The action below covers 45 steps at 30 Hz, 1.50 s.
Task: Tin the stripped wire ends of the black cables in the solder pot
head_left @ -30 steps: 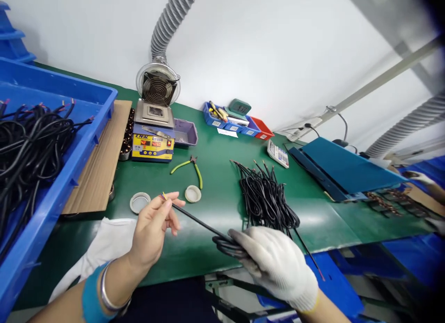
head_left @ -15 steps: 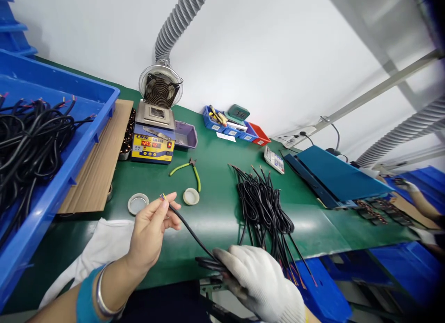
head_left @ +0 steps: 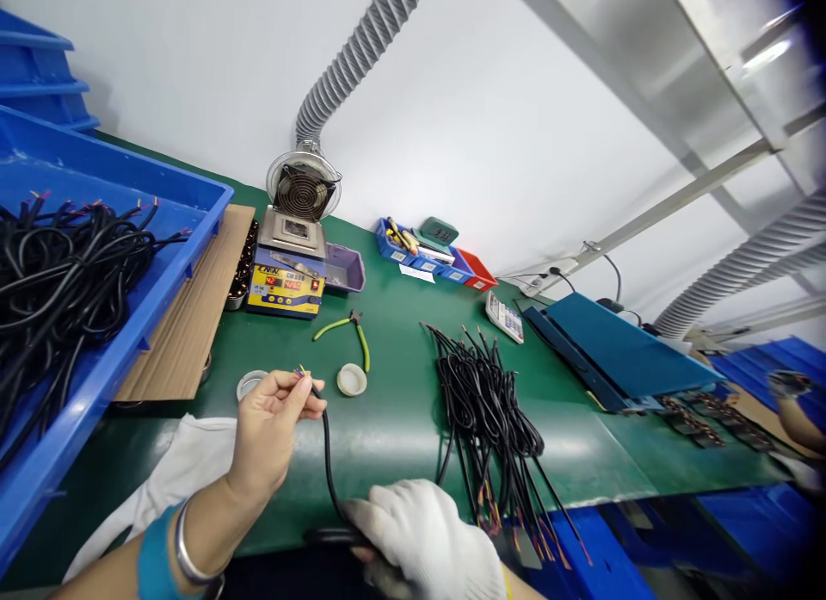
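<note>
Between thumb and fingers, my bare left hand (head_left: 274,419) pinches the end of a black cable (head_left: 328,462), where thin coloured wires stick out. My right hand (head_left: 429,535), in a white glove, is closed round the coiled part of the same cable near the table's front edge. Just beyond my left hand are a small round dish (head_left: 352,380) and a shallow metal lid (head_left: 249,383). Green-handled cutters (head_left: 365,346) lie behind them. A loose white glove (head_left: 187,462) rests beside my left forearm.
A bundle of black cables (head_left: 481,402) lies to the right on the green table (head_left: 387,324). At left stands a blue bin (head_left: 223,195) of cables. A yellow-fronted solder pot (head_left: 287,292) sits under an extractor hose (head_left: 361,58). A co-worker's arm (head_left: 797,419) shows at far right.
My right hand has moved left and slightly down with the coiled cable, so the cable between my hands hangs more steeply. My left hand has shifted a little left, and the view has tilted up slightly.
</note>
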Each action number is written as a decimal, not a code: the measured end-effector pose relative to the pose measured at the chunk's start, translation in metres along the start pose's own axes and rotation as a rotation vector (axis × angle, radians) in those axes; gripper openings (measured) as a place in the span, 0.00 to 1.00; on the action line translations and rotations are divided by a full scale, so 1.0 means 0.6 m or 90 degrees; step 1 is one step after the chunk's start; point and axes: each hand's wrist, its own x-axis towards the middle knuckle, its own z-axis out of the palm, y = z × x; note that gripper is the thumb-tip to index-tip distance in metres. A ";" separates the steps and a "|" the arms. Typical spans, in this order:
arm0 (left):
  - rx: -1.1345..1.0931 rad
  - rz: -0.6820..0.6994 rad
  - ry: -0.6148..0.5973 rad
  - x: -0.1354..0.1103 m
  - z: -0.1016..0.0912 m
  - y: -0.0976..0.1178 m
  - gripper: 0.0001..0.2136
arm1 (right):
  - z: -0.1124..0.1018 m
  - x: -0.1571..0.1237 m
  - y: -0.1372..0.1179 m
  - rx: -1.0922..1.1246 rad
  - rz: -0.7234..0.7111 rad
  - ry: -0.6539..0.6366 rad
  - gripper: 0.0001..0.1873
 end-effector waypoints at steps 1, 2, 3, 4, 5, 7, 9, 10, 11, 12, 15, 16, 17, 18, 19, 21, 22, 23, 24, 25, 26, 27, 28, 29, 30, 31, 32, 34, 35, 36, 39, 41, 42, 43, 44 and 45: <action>-0.001 -0.001 -0.001 -0.001 0.000 0.000 0.13 | 0.001 0.000 -0.001 -0.001 0.002 -0.002 0.16; -0.001 -0.001 -0.003 -0.002 0.001 0.000 0.14 | 0.004 0.001 -0.001 -0.001 0.001 -0.004 0.16; 0.000 0.000 -0.004 -0.002 0.001 0.000 0.14 | 0.006 0.001 -0.002 0.000 -0.002 -0.004 0.16; 0.003 0.002 -0.006 -0.003 0.000 0.000 0.14 | 0.008 0.001 -0.003 0.002 -0.008 -0.005 0.16; 0.007 0.006 -0.007 -0.003 -0.001 0.000 0.13 | 0.010 0.002 -0.004 0.004 -0.016 -0.004 0.16; 0.017 0.018 -0.008 -0.003 -0.002 -0.002 0.12 | 0.011 0.004 -0.007 0.009 -0.030 0.001 0.17; 0.026 0.033 0.002 0.000 -0.003 -0.003 0.11 | 0.009 0.006 -0.011 0.013 -0.038 0.009 0.17; 0.028 0.038 0.010 0.001 -0.004 -0.004 0.11 | 0.006 0.007 -0.013 0.013 -0.038 0.012 0.17; 0.026 0.042 0.018 0.003 -0.004 -0.004 0.11 | 0.002 0.007 -0.015 0.013 -0.039 0.014 0.17; 0.021 0.046 0.028 0.004 -0.004 -0.004 0.11 | -0.002 0.008 -0.017 0.013 -0.041 0.015 0.17; 0.000 0.045 0.041 0.007 -0.003 -0.001 0.12 | -0.010 0.007 -0.019 0.016 -0.043 0.011 0.18; -0.003 0.040 0.041 0.007 -0.002 0.000 0.12 | -0.010 0.006 -0.019 0.017 -0.042 0.014 0.18; -0.004 0.033 0.039 0.006 -0.001 0.002 0.12 | -0.009 0.005 -0.018 0.019 -0.039 0.019 0.18; -0.003 0.024 0.035 0.006 -0.001 0.003 0.13 | -0.007 0.003 -0.018 0.022 -0.037 0.027 0.18; 0.000 0.015 0.031 0.006 0.000 0.004 0.13 | -0.004 0.002 -0.017 0.026 -0.036 0.037 0.18; 0.007 0.007 0.019 0.006 0.001 0.005 0.13 | 0.004 -0.003 -0.016 0.034 -0.034 0.058 0.17; 0.011 0.008 0.012 0.006 0.001 0.005 0.13 | 0.008 -0.005 -0.016 0.039 -0.034 0.066 0.17; 0.015 0.010 0.007 0.006 0.001 0.004 0.13 | 0.010 -0.008 -0.016 0.044 -0.037 0.072 0.17; 0.018 0.013 0.003 0.006 0.000 0.004 0.13 | 0.012 -0.010 -0.016 0.050 -0.039 0.077 0.17; 0.019 0.016 0.000 0.007 0.000 0.003 0.13 | 0.012 -0.013 -0.016 0.056 -0.043 0.079 0.16; 0.019 0.019 -0.001 0.007 -0.001 0.003 0.13 | 0.011 -0.015 -0.016 0.062 -0.048 0.080 0.16; 0.018 0.021 -0.003 0.008 -0.002 0.003 0.12 | 0.010 -0.017 -0.016 0.067 -0.052 0.080 0.16; 0.018 0.023 -0.007 0.008 -0.002 0.003 0.12 | 0.008 -0.018 -0.016 0.071 -0.055 0.082 0.16; 0.020 0.024 -0.012 0.009 -0.003 0.003 0.12 | 0.006 -0.019 -0.016 0.073 -0.058 0.083 0.16; 0.023 0.025 -0.019 0.010 -0.003 0.003 0.12 | 0.004 -0.019 -0.016 0.074 -0.059 0.085 0.16; 0.028 0.026 -0.027 0.010 -0.003 0.002 0.12 | 0.002 -0.019 -0.016 0.073 -0.058 0.087 0.16; 0.035 0.026 -0.035 0.010 -0.003 0.002 0.12 | 0.001 -0.018 -0.017 0.072 -0.056 0.088 0.16; 0.049 0.028 -0.051 0.010 -0.002 0.001 0.11 | -0.002 -0.017 -0.017 0.073 -0.055 0.094 0.16; 0.055 0.029 -0.058 0.010 -0.002 0.001 0.11 | -0.003 -0.017 -0.017 0.076 -0.055 0.107 0.16; 0.059 0.029 -0.063 0.009 -0.001 0.002 0.11 | -0.004 -0.018 -0.015 0.084 -0.058 0.130 0.15; 0.049 0.011 -0.059 0.010 -0.001 0.013 0.11 | -0.007 -0.037 0.003 0.142 -0.054 0.250 0.13; 0.034 -0.007 -0.056 0.014 -0.003 0.025 0.12 | -0.008 -0.063 0.029 0.182 0.014 0.361 0.12; 0.026 -0.013 -0.052 0.017 -0.004 0.031 0.11 | -0.009 -0.079 0.046 0.196 0.068 0.418 0.12; 0.017 -0.012 -0.043 0.019 -0.006 0.036 0.11 | -0.011 -0.095 0.064 0.210 0.128 0.466 0.11; 0.012 -0.003 -0.031 0.022 -0.008 0.040 0.11 | -0.013 -0.110 0.083 0.229 0.182 0.504 0.11; 0.014 0.015 -0.021 0.022 -0.010 0.043 0.10 | -0.015 -0.124 0.102 0.256 0.224 0.529 0.11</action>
